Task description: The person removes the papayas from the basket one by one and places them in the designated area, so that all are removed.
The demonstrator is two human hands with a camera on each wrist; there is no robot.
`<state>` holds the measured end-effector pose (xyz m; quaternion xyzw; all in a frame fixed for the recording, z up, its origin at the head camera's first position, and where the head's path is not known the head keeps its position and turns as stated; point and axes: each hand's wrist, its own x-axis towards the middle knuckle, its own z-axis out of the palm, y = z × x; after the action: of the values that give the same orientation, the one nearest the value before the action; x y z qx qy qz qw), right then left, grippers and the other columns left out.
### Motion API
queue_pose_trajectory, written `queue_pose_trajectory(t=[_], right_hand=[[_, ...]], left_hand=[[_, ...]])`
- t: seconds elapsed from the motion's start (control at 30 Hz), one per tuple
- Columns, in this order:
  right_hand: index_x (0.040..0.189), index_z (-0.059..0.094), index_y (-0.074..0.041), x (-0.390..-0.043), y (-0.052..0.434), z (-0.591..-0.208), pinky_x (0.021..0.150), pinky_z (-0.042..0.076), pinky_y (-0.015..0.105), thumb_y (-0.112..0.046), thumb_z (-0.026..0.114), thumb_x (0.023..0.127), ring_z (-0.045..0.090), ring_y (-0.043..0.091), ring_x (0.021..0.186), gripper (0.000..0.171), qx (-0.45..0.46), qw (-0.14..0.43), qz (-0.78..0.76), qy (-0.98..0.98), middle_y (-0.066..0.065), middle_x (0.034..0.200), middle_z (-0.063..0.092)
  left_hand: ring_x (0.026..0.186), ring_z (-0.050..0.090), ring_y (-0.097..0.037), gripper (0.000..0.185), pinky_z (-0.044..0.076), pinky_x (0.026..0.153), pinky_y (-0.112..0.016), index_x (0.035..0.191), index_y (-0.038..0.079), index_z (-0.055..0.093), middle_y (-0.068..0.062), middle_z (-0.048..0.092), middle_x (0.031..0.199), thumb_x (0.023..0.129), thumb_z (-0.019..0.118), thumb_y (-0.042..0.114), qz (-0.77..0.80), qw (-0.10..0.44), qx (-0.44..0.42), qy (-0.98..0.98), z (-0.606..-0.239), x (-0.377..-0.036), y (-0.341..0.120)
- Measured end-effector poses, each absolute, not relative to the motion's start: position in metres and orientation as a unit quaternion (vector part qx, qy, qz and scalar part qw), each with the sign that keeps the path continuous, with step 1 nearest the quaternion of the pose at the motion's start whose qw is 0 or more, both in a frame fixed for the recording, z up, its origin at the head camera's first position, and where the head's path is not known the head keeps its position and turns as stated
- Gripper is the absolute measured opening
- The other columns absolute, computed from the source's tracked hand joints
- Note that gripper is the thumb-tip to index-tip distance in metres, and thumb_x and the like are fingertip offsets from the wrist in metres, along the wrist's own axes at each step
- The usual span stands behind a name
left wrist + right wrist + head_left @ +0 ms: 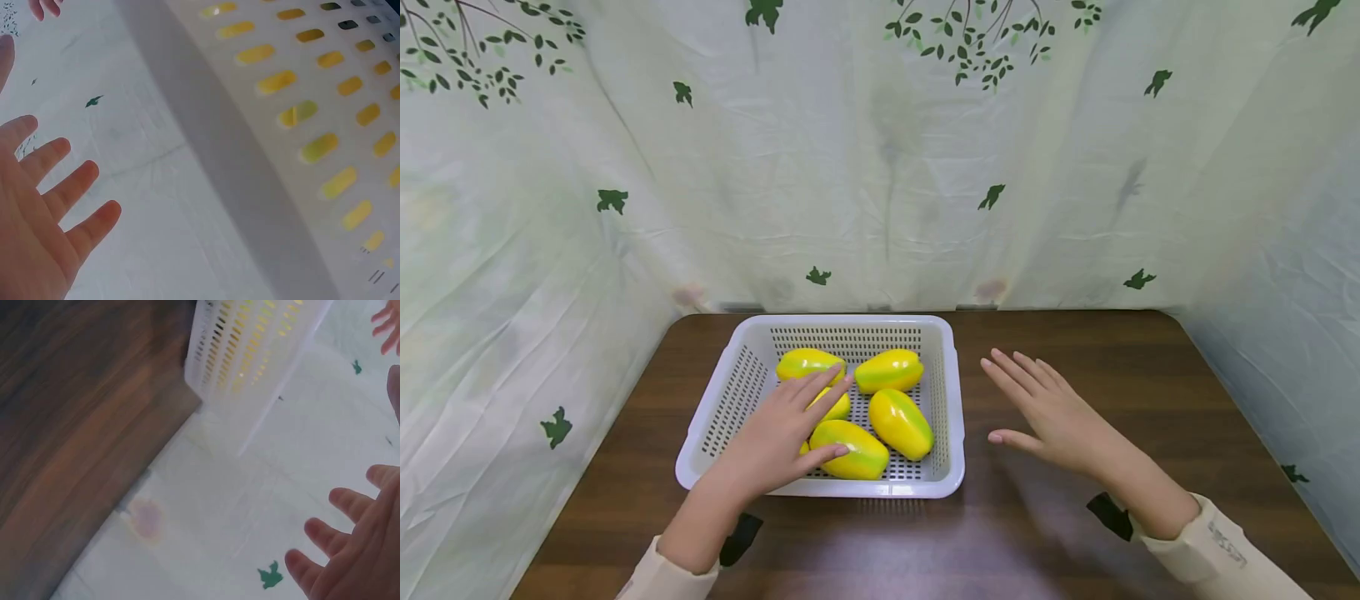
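Observation:
Several glossy yellow-green mango-like fruits (901, 423) lie in a white perforated plastic basket (957, 400) on the table. Over the basket's left half hovers my left hand (778, 433), fingers spread and holding nothing; it partly hides some of the fruits. To the right of the basket my right hand (1060, 417) is held above the table, palm down, with straight fingers and nothing in it. In the left wrist view the left hand (31, 219) has its fingers extended beside the basket wall (250, 125). The right wrist view shows the right hand (362, 544) apart from the basket.
The dark brown wooden table (1060, 342) reaches back to a pale curtain (880, 208) printed with green leaves and birds. The curtain also encloses the left and right sides. Black straps (1111, 515) show at both wrists, under light sleeves.

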<state>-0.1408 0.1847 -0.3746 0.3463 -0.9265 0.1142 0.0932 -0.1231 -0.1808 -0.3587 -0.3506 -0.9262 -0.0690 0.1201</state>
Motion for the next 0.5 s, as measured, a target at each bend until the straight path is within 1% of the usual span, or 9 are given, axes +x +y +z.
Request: queue_pose_trajectory(t=[0.13, 0.27, 0.37, 0.5], right_hand=[[0.145, 0.011, -0.018, -0.143, 0.178, -0.374, 0.102, 0.02, 0.047, -0.055, 0.053, 0.082, 0.022, 0.029, 0.13, 0.085, 0.356, 0.089, 0.132, -0.921, 0.007, 0.147, 0.018], [0.145, 0.009, -0.017, -0.144, 0.171, -0.373, 0.101, 0.023, 0.046, -0.053, 0.055, 0.082, 0.024, 0.027, 0.13, 0.086, 0.359, 0.082, 0.147, -0.918, 0.007, 0.147, 0.019], [0.145, 0.009, -0.016, -0.145, 0.165, -0.372, 0.101, 0.025, 0.046, -0.049, 0.059, 0.081, 0.025, 0.026, 0.129, 0.088, 0.362, 0.083, 0.163, -0.914, 0.006, 0.147, 0.02], [0.145, 0.01, -0.016, -0.146, 0.155, -0.37, 0.1, 0.027, 0.046, -0.047, 0.061, 0.081, 0.027, 0.025, 0.128, 0.088, 0.368, 0.083, 0.191, -0.906, 0.005, 0.146, 0.021]], left_hand=[[0.12, 0.038, -0.027, 0.071, 0.033, 0.096, -0.046, 0.142, 0.016, 0.027, -0.007, 0.029, 0.143, 0.085, 0.05, 0.052, -0.086, 0.147, -0.348, -0.922, -0.361, -0.124, -0.187], [0.115, 0.043, -0.03, 0.068, 0.036, 0.092, -0.047, 0.142, 0.015, 0.028, -0.008, 0.032, 0.141, 0.087, 0.047, 0.052, -0.101, 0.164, -0.333, -0.923, -0.364, -0.123, -0.195], [0.113, 0.044, -0.032, 0.068, 0.036, 0.091, -0.049, 0.141, 0.013, 0.029, -0.009, 0.033, 0.14, 0.087, 0.051, 0.048, -0.114, 0.171, -0.314, -0.927, -0.365, -0.122, -0.202], [0.117, 0.04, -0.033, 0.071, 0.034, 0.093, -0.05, 0.141, 0.01, 0.029, -0.012, 0.034, 0.139, 0.083, 0.061, 0.036, -0.136, 0.174, -0.277, -0.935, -0.367, -0.119, -0.211]])
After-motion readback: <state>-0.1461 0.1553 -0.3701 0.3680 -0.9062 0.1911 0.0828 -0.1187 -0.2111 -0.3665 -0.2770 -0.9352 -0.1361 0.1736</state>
